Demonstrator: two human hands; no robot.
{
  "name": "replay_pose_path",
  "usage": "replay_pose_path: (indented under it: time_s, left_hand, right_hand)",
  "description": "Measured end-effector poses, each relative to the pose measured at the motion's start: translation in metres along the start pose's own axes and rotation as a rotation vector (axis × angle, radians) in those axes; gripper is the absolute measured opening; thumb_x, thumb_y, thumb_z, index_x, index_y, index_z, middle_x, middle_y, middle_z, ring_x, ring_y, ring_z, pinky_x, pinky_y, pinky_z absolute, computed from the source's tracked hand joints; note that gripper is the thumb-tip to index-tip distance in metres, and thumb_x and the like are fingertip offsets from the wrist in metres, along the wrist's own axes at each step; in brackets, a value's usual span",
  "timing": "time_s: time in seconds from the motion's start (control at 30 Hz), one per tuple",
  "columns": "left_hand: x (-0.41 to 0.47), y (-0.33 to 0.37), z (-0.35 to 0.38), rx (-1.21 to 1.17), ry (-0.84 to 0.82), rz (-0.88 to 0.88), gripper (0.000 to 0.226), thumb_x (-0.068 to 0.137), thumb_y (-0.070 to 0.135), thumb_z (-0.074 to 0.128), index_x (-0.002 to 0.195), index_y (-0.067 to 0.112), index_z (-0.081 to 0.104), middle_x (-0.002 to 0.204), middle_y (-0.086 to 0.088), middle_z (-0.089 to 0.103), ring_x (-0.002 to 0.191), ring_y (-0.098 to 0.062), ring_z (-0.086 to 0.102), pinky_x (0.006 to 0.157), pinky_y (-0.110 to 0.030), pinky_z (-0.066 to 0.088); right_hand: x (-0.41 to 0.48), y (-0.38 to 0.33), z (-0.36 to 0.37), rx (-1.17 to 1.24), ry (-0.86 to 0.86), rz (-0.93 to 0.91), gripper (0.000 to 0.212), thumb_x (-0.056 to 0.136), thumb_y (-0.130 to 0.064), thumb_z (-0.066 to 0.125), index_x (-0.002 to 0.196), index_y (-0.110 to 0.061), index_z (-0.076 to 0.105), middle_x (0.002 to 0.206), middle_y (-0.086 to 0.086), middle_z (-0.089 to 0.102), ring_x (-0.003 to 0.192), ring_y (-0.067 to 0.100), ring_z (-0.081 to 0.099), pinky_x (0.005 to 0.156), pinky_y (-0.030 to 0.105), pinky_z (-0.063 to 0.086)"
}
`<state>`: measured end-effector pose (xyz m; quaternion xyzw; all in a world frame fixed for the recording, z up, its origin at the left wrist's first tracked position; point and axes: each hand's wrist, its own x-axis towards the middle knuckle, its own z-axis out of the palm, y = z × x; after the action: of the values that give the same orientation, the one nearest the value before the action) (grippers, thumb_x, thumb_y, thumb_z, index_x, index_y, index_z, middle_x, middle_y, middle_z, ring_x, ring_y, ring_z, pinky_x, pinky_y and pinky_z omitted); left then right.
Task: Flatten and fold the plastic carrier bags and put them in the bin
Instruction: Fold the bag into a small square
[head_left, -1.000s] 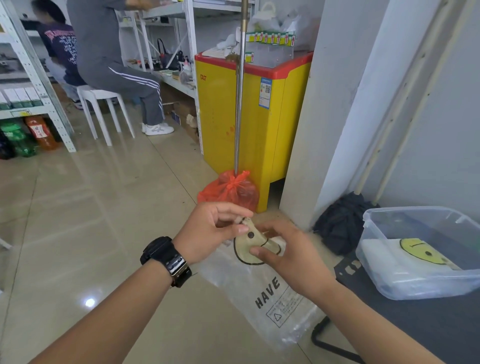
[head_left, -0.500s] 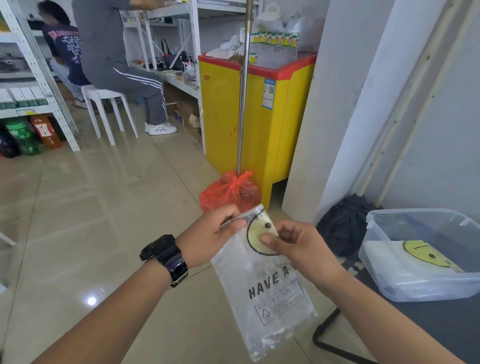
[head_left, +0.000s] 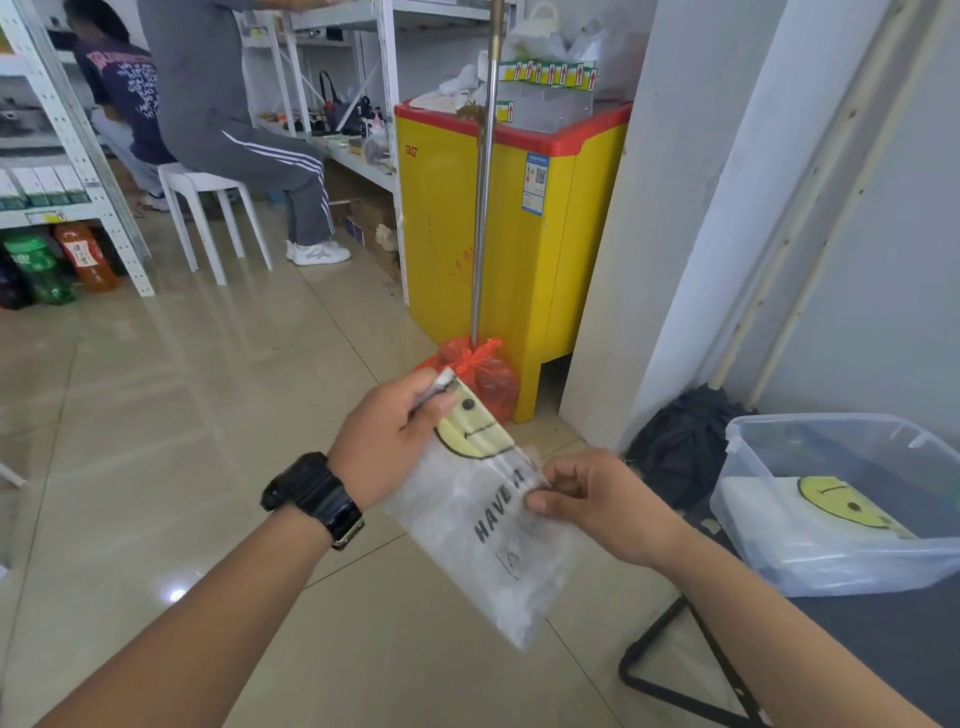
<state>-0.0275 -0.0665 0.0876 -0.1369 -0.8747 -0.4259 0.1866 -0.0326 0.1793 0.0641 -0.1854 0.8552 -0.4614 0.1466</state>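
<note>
our left hand (head_left: 387, 439), a black watch (head_left: 317, 499) on its wrist, has its fingers closed around the gathered top of a clear plastic carrier bag (head_left: 485, 525) printed with a yellow smiley and "have"; the bag hangs in the air over the tiled floor (head_left: 156, 415). our right hand (head_left: 597, 506) pinches the bag's right edge between thumb and fingers; further right, a clear plastic bin (head_left: 841, 509) on a dark table (head_left: 883, 649) holds a folded smiley bag (head_left: 810, 519).

A clear carrier bag (head_left: 488, 525) with a yellow smiley is held above the tiled floor (head_left: 156, 441), pinched at its top by the left hand (head_left: 387, 441) and at its right edge by the right hand (head_left: 597, 506). A clear bin (head_left: 831, 441) containing a folded bag (head_left: 810, 512) is seen at the right.
</note>
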Motion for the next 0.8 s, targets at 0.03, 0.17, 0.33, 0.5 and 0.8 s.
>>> replay_pose_path:
  time_s: [0.03, 0.17, 0.33, 0.5, 0.8]
  left_hand:
    - [0.002, -0.002, -0.005, 0.005, 0.050, -0.014, 0.038, 0.090, 0.049, 0.044, 0.068, 0.017, 0.043, 0.059, 0.010, 0.034, 0.053, -0.008, 0.032, 0.053, -0.035, 0.030]
    - [0.003, -0.010, -0.015, 0.025, 0.014, 0.008, 0.039, 0.091, 0.049, 0.046, 0.066, 0.021, 0.036, 0.059, 0.009, 0.030, 0.053, -0.010, 0.031, 0.054, -0.035, 0.029]
    - [-0.008, 0.009, 0.009, 0.068, -0.245, 0.088, 0.038, 0.088, 0.054, 0.054, 0.063, 0.029, 0.040, 0.057, 0.009, 0.034, 0.054, -0.009, 0.036, 0.055, -0.034, 0.033]
    - [-0.005, 0.019, 0.000, -0.460, -0.022, -0.213, 0.039, 0.072, 0.052, 0.077, 0.097, 0.022, 0.070, 0.086, 0.005, 0.074, 0.077, -0.007, 0.066, 0.068, -0.021, 0.049]
    - [-0.018, 0.033, 0.031, -0.619, -0.172, -0.444, 0.014, 0.094, 0.012, 0.059, 0.106, 0.013, 0.066, 0.098, -0.002, 0.077, 0.085, -0.016, 0.073, 0.066, -0.024, 0.056]
  right_hand:
    - [0.000, 0.002, -0.005, -0.081, -0.035, 0.026, 0.023, 0.092, -0.028, 0.070, 0.087, -0.005, 0.071, 0.081, 0.017, 0.074, 0.065, 0.027, 0.068, 0.065, 0.036, 0.053]
    - [-0.004, 0.013, -0.025, -0.393, -0.087, 0.122, 0.020, 0.089, -0.031, 0.073, 0.098, -0.013, 0.072, 0.087, -0.003, 0.077, 0.078, 0.010, 0.072, 0.086, 0.033, 0.058]
    - [-0.008, -0.016, 0.004, 0.131, -0.128, -0.017, 0.036, 0.084, -0.015, 0.078, 0.119, -0.012, 0.067, 0.107, -0.003, 0.072, 0.093, 0.008, 0.069, 0.081, 0.018, 0.054]
    - [0.000, -0.012, 0.012, 0.388, 0.226, 0.035, 0.011, 0.086, -0.013, 0.076, 0.088, -0.002, 0.074, 0.086, 0.026, 0.073, 0.073, 0.025, 0.063, 0.072, 0.040, 0.053]
    - [-0.004, -0.016, 0.010, 0.664, 0.316, 0.053, 0.019, 0.092, -0.013, 0.067, 0.108, -0.002, 0.071, 0.099, 0.013, 0.078, 0.090, 0.034, 0.075, 0.082, 0.045, 0.061]
